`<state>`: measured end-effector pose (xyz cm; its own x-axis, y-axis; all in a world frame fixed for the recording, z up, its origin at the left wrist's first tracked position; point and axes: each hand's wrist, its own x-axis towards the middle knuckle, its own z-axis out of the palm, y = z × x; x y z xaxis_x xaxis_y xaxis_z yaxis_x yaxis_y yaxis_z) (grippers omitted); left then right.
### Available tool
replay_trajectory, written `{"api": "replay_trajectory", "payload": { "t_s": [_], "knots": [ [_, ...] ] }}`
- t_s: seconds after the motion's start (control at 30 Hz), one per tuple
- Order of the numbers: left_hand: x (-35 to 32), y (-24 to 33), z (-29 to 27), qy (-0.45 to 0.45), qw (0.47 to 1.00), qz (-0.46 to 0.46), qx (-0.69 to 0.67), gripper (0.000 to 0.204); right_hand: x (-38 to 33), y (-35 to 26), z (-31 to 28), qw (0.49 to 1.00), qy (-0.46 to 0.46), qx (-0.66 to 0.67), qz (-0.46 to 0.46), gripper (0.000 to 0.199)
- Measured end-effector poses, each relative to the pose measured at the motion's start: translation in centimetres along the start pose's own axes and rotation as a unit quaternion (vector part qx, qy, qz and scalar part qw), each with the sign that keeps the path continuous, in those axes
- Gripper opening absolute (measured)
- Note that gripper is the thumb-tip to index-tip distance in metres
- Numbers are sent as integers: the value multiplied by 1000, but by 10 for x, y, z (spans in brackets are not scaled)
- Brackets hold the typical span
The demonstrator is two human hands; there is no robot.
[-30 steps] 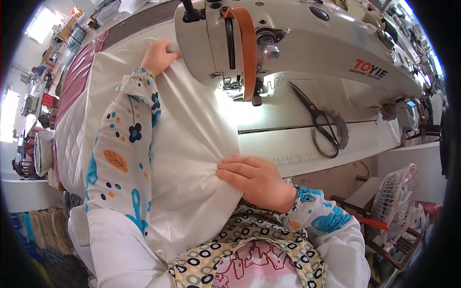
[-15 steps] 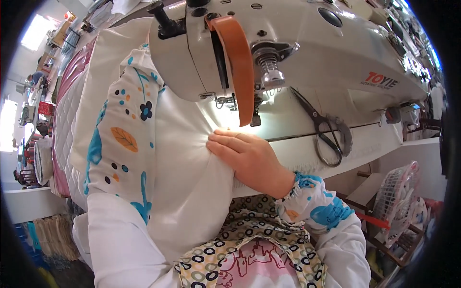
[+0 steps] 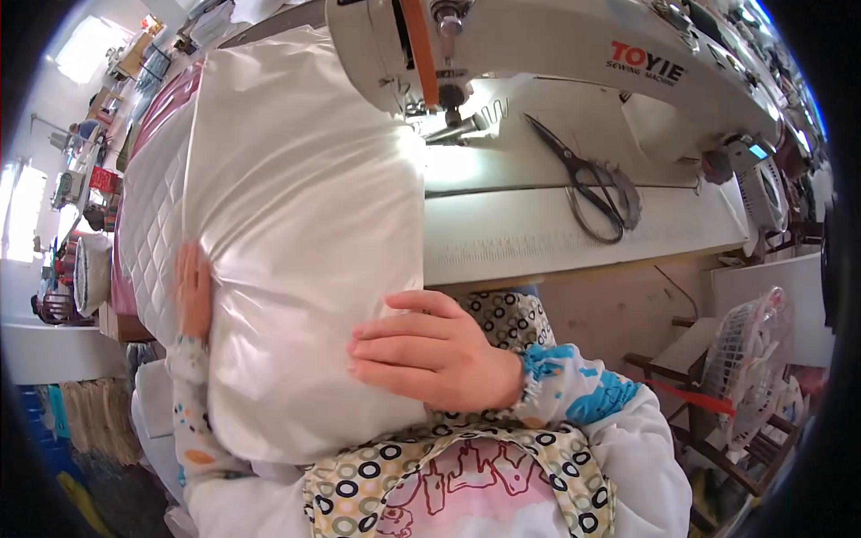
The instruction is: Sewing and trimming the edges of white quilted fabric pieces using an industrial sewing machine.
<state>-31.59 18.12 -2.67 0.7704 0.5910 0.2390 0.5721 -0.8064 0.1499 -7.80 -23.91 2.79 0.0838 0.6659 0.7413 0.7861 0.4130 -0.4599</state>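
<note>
White satiny fabric (image 3: 305,233) covers the left part of the sewing table and hangs down toward my lap. Its far right edge runs under the needle area of the sewing machine (image 3: 538,45). My left hand (image 3: 191,291) is at the fabric's left edge, beside a white quilted layer (image 3: 148,211). Creases gather at its fingers, which look closed on the edge; the thumb is hidden. My right hand (image 3: 435,350) lies flat on the near right part of the fabric, its fingers stretched leftward.
Black-handled scissors (image 3: 587,184) lie on the machine bed, right of the needle. A ruler scale (image 3: 511,247) runs along the table's front. To the lower right stands a pink-and-white fan (image 3: 744,368). A bundle of tan strips (image 3: 103,421) hangs at lower left.
My right hand has come back from the needle toward me. The left hand, hidden before, now shows at the fabric's left edge. The machine appears farther up in view, and the fabric lies more spread.
</note>
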Motion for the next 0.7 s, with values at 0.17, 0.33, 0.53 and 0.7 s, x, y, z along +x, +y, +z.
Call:
{"api": "replay_trajectory", "payload": {
  "t_s": [0.17, 0.33, 0.53, 0.7],
  "knots": [
    [-82, -31, -5, 25, 997, -67, -1, 52, -43, -19, 18, 976, 34, 65, 207, 42],
    [-120, -23, -6, 46, 994, -94, -41, 51, -54, -15, 13, 861, 130, 327, 368, 42],
    [-153, -11, -8, 65, 986, -130, -85, 49, -33, -10, 22, 785, 53, 359, 503, 59],
    [-157, 6, -7, 79, 978, -152, -121, 47, -48, 7, 28, 796, 39, 337, 501, 59]
  ]
}}
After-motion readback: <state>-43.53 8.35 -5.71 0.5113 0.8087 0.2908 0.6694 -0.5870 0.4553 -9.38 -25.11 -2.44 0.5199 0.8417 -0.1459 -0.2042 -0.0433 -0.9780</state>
